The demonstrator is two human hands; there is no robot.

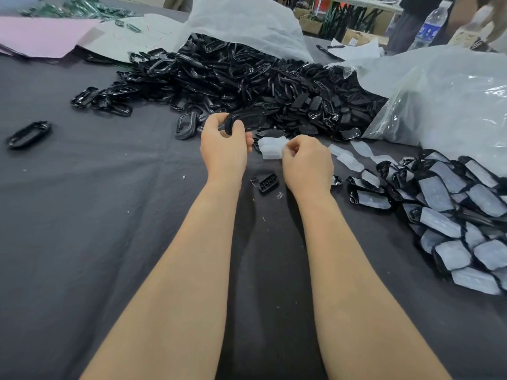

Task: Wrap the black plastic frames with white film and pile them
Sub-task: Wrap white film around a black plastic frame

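- Here, one black frame (pixel 245 120) is held just above the near edge of the loose heap. The left hand (pixel 223 145) grips its near end, thumb and fingers curled round it.
- Just to its right, a piece of white film (pixel 270 149) is pinched between the thumb and fingertips of the right hand (pixel 307 160).
- More film pieces (pixel 345 157) lie on the dark cloth (pixel 82 215) beside that hand.
- The heap of bare frames (pixel 241 80) spreads from a crumpled white bag (pixel 247 20) to the open mouth of a clear plastic bag (pixel 444 105).
- Wrapped frames (pixel 452 212) are piled at the right, near the clear bag.
- Both bare forearms reach forward, side by side, with the wrists raised off the cloth.
- A small black part (pixel 268 183) lies between the wrists, and a stray frame (pixel 28 134) lies far left.
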